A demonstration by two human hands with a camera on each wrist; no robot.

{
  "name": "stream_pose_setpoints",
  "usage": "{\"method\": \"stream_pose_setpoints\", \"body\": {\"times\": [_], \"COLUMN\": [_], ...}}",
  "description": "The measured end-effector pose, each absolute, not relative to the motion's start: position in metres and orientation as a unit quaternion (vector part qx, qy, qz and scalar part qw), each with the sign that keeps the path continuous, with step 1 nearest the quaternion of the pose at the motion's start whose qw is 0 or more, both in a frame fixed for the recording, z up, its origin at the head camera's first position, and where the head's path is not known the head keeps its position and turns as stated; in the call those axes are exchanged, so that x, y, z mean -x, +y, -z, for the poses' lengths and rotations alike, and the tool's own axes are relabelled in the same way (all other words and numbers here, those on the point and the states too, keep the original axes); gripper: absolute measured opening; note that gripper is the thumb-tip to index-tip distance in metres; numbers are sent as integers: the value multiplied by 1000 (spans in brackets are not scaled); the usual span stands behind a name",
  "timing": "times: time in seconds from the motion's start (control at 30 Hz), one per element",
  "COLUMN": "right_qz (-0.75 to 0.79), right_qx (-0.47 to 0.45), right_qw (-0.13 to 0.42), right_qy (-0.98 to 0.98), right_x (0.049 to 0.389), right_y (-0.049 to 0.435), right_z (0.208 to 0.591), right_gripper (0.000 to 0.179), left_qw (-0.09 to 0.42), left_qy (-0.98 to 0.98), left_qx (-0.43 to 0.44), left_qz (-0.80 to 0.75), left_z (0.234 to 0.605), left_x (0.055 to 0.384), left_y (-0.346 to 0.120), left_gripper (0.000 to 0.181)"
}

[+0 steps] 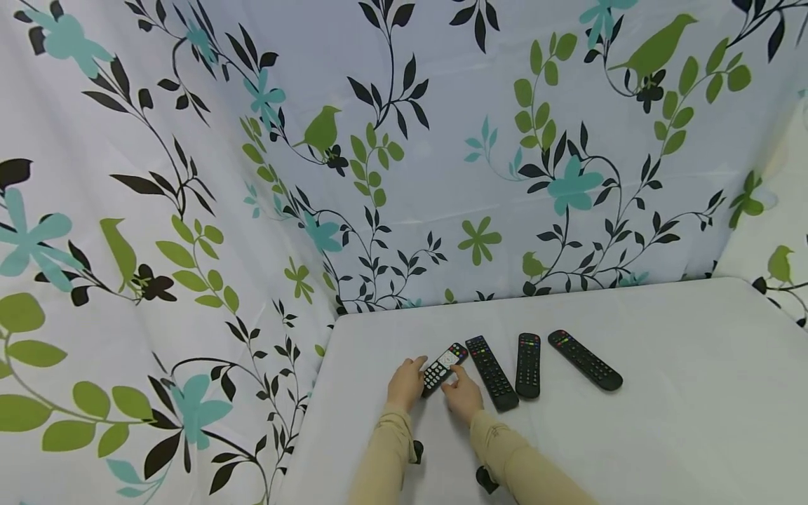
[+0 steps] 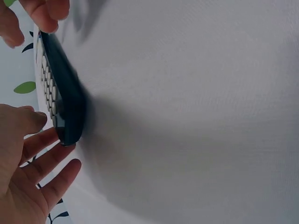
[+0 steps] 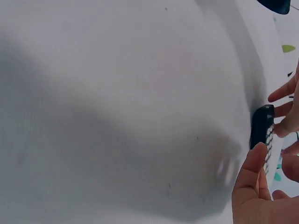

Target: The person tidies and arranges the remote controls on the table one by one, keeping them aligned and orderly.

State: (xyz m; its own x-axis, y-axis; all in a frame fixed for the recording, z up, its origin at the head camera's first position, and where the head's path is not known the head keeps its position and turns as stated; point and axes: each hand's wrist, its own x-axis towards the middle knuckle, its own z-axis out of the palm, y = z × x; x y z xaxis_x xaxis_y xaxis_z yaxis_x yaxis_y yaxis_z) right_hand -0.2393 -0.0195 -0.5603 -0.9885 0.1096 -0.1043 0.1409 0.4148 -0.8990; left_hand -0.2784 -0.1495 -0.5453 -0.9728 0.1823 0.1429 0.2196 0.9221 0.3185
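Both hands are at a black remote control [image 1: 444,369] with a grey patch and pale buttons, lying at a slant at the left of the row. My left hand [image 1: 406,382] pinches its near left end, thumb by the keys and fingers at the end edge; the outer fingers spread free in the left wrist view. From the other side my right hand [image 1: 463,394] grips it with the thumb at its side edge. In the left wrist view the dark underside of the remote faces the camera, with a shadow beside it on the cloth.
Right of the hands lie three more black remotes: a long one [image 1: 492,375] close to the right hand, a shorter upright one [image 1: 528,366], and a slanted one [image 1: 585,360]. They rest on a white-covered table [image 1: 682,393]. A leaf-and-bird patterned curtain [image 1: 429,175] hangs behind and at the left.
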Motion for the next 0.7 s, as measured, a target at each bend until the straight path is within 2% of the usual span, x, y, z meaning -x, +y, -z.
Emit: {"method": "stream_pose_setpoints", "body": {"times": [0.27, 0.43, 0.7], "right_qz": [572, 620, 670], "right_qx": [-127, -123, -137], "right_qw": [3, 12, 35], "right_qy": [810, 775, 729], "right_x": [237, 237, 240], "right_y": [-34, -41, -53], "right_z": [576, 584, 578], "right_gripper": [55, 58, 65], "left_qw": [62, 79, 53], "left_qy": [-974, -968, -964], "left_qx": [123, 149, 154], "left_qz": [178, 187, 212], "left_z": [556, 568, 561], "left_x": [280, 280, 283], "left_y": [-154, -161, -161], "left_gripper": [34, 36, 36]}}
